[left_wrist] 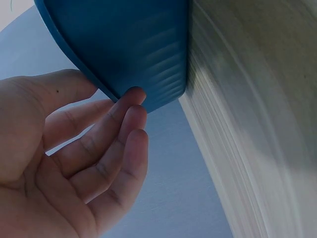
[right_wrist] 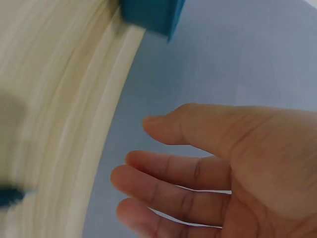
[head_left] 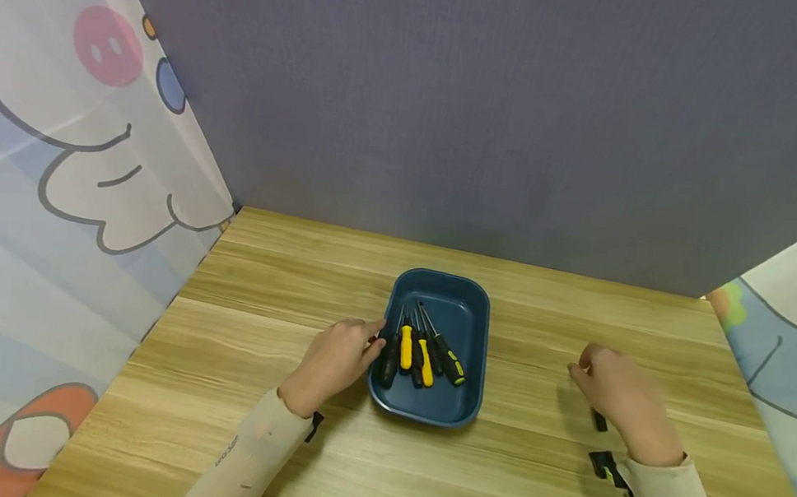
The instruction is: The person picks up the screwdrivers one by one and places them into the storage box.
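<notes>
A dark blue rectangular tray [head_left: 428, 410] stands on the wooden table in the head view. Several screwdrivers lie in its left and middle part, among them one with a yellow handle [head_left: 406, 351] and one in black and yellow-green [head_left: 450, 361]. My left hand [head_left: 334, 357] is at the tray's left rim. In the left wrist view its thumb [left_wrist: 67, 89] lies over the rim, with fingertips against the outer wall, pinching it. Well right of the tray, my right hand [head_left: 617, 391] is held above the table, fingers loosely bent around nothing.
Small black pieces [head_left: 606, 466] show beside the right wrist, another [head_left: 315, 427] by the left wrist. A dark, blurred object [right_wrist: 10, 196] lies at the left edge of the right wrist view. A grey panel [head_left: 461, 107] rises behind the table [head_left: 277, 267]; printed curtains [head_left: 39, 196] flank it.
</notes>
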